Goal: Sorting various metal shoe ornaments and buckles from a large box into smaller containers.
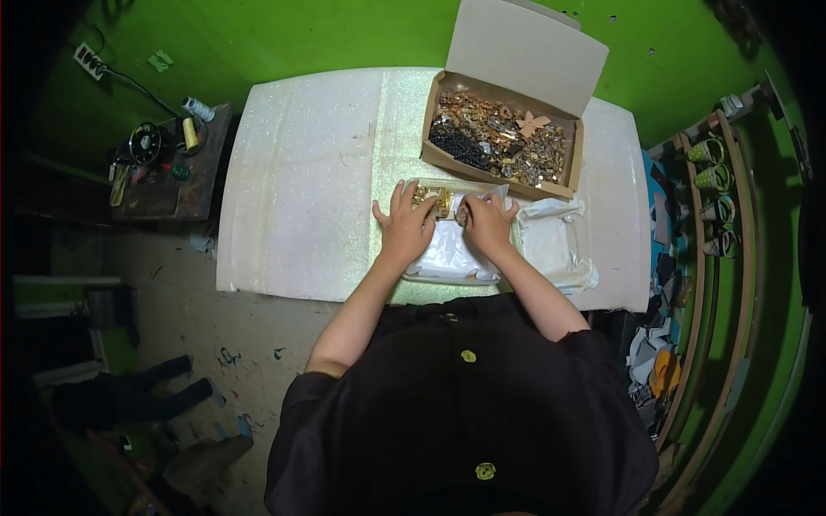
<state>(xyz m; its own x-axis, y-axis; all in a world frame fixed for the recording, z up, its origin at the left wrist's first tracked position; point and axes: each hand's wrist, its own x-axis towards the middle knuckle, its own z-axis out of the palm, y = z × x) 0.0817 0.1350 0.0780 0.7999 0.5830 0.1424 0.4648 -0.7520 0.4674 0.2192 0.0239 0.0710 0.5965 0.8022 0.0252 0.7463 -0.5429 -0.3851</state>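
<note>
A shallow tray (409, 273) lies in front of me near the table's front edge, with a white plastic bag (453, 249) inside it. Gold-coloured metal pieces (434, 199) sit at the tray's far side. My left hand (406, 225) rests over the tray's left part, fingers spread, the index and thumb beside the gold pieces. Above the far right part of the tray, my right hand (488, 227) is curled with its fingertips drawn together; whatever is between them is too small to name.
Behind the tray stands an open cardboard box (516, 185) full of beads and metal ornaments, its lid raised against the green wall. A white tissue-lined tray (555, 245) lies to the right. Sewing spools (190, 133) stand on a dark side table (172, 206). A wooden rack (699, 258) holds shoes.
</note>
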